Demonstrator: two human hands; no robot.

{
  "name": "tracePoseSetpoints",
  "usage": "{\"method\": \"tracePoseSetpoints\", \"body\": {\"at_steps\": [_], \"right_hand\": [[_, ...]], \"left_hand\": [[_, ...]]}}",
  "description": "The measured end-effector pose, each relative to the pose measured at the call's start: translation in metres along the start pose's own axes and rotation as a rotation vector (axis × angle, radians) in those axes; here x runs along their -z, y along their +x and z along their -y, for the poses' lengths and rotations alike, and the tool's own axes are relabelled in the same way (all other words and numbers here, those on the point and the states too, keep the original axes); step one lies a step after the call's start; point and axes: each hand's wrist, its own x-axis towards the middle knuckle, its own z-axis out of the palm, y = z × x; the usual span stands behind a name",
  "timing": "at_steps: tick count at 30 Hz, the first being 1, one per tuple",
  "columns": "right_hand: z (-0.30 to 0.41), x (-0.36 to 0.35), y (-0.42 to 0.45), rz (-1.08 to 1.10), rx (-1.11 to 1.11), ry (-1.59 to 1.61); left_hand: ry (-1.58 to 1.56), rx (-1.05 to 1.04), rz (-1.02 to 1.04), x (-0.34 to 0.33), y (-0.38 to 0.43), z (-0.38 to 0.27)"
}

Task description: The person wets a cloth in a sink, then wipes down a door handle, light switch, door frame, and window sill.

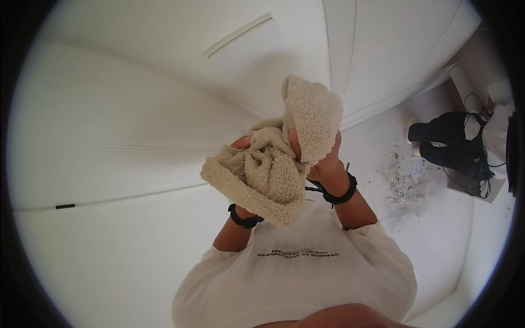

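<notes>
A beige terry cloth towel (pixel 266 168), bunched and folded, is held up in front of my chest by both hands. My left hand (pixel 242 142) grips it from the left; only some fingertips show past the edge, and the rest is hidden behind the cloth. On the other side, my right hand (pixel 328 164) clasps the gathered middle, its thumb showing between the folds. One thick flap of the towel stands up over the right fingers, while another droops towards my left wrist. Each wrist wears a black band.
White panels (pixel 123 110) lie beyond my hands, one with a long pale handle strip (pixel 240 35). At right, debris (pixel 406 176) is scattered on the pale floor (pixel 434 229). Another person in dark trousers (pixel 439 131) is beside it, with black cables (pixel 486 188) close by.
</notes>
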Motion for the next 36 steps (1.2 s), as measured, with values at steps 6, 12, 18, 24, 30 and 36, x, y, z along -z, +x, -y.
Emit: {"method": "tracePoseSetpoints", "body": {"at_steps": [6,12,18,24,30,36], "right_hand": [[0.002,0.009,0.009,0.025,0.032,-0.135],[0.005,0.012,0.017,0.025,0.0,-0.159],[-0.001,0.0,0.01,-0.059,0.007,-0.198],[-0.027,0.005,0.015,-0.314,-0.045,-0.128],[-0.017,0.017,0.048,-0.228,-0.028,-0.226],[-0.066,0.004,0.034,-0.253,-0.068,-0.258]], "left_hand": [[0.274,-0.195,0.047,0.007,0.005,0.017],[-0.018,-0.099,0.088,0.007,0.007,0.027],[0.2,-0.091,0.085,0.007,0.018,0.009],[0.414,-0.292,0.335,-0.009,0.02,0.012],[0.221,-0.3,0.296,-0.023,0.012,0.015],[0.899,-0.532,0.345,-0.017,0.04,0.021]]}}
